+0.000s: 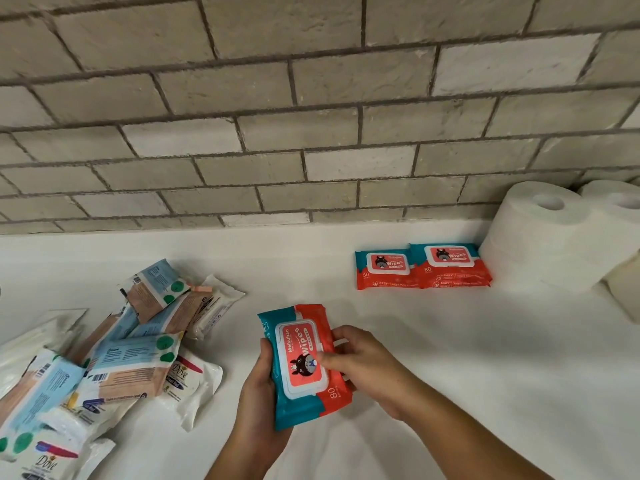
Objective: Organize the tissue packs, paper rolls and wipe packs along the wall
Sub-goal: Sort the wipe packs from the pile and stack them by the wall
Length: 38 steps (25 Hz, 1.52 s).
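Observation:
A red and teal wipe pack is held upright above the white counter, between both hands. My left hand grips its left edge from behind. My right hand holds its right side, thumb on the lid. Two more red wipe packs lie flat side by side near the wall; the right one seems stacked on another. White paper rolls stand at the wall on the right. A loose heap of blue, peach and white tissue packs lies at the left.
A grey brick wall runs along the back of the white counter. Another roll stands at the right edge, nearer to me. Bare counter stretches along the wall left of the red packs.

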{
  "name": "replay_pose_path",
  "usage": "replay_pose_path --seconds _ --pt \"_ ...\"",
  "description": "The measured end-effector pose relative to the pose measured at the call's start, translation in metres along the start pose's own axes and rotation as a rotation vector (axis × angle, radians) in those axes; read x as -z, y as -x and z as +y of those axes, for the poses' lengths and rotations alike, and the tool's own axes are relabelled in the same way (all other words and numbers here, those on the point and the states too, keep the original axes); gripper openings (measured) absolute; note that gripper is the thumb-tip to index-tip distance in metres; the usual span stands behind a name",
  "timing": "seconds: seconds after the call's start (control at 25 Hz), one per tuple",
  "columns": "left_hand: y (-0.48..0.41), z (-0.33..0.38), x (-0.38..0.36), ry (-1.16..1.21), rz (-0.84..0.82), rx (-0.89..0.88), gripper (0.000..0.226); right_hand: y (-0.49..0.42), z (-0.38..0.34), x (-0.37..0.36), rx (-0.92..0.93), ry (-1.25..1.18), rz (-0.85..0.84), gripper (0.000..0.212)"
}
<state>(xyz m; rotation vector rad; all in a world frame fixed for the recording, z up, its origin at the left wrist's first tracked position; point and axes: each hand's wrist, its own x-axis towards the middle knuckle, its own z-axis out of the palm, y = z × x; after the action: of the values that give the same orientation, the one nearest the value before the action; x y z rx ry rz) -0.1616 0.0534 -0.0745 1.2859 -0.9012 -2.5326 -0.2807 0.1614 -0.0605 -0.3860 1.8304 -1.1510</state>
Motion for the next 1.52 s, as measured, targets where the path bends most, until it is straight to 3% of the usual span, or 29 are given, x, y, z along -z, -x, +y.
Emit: replay_pose_path --seconds 0.16,0.32,0.4,0.48,0.56,0.68,0.76,0.92,1.28,1.44,1.52 --pt "0.001 0.006 0.003 -0.091 -0.069 -0.021 0.061 -0.001 0.002 0.010 -0.017 -0.110 0.000 0.037" --pt "0.005 0.025 0.001 -0.312 -0.130 -0.027 0.058 0.005 0.004 0.011 -0.072 -0.314 -0.249 0.035" --pt "0.000 0.041 0.002 -0.448 -0.119 -0.060 0.050 0.009 0.011 0.006 -0.077 -0.449 -0.292 0.038" --pt "-0.010 0.052 0.005 -0.425 -0.080 -0.089 0.040 0.011 0.020 -0.004 -0.062 -0.651 -0.288 0.046" --pt "-0.022 0.054 0.008 -0.307 -0.026 -0.162 0.035 0.004 0.024 -0.008 -0.013 -0.879 -0.191 0.052" --pt "-0.036 0.042 0.014 -0.255 0.050 -0.240 0.033 -0.031 0.019 0.012 0.021 -1.138 0.100 0.047" --pt "-0.040 0.029 0.020 -0.285 0.074 -0.206 0.032 -0.058 0.014 0.032 -0.042 -1.166 0.281 0.047" --pt "-0.037 0.019 0.030 -0.272 0.084 -0.169 0.029 -0.099 0.001 0.059 -0.038 -1.239 0.462 0.050" --pt "-0.024 0.012 0.072 -0.168 0.230 -0.166 0.027 -0.138 0.002 0.088 -0.122 -1.193 0.599 0.036" --pt "-0.025 0.008 0.085 -0.156 0.265 -0.159 0.027 -0.140 0.006 0.091 -0.116 -1.042 0.652 0.024" --pt "-0.022 0.009 0.087 -0.167 0.263 -0.154 0.026 -0.140 0.011 0.092 -0.097 -0.987 0.657 0.028"
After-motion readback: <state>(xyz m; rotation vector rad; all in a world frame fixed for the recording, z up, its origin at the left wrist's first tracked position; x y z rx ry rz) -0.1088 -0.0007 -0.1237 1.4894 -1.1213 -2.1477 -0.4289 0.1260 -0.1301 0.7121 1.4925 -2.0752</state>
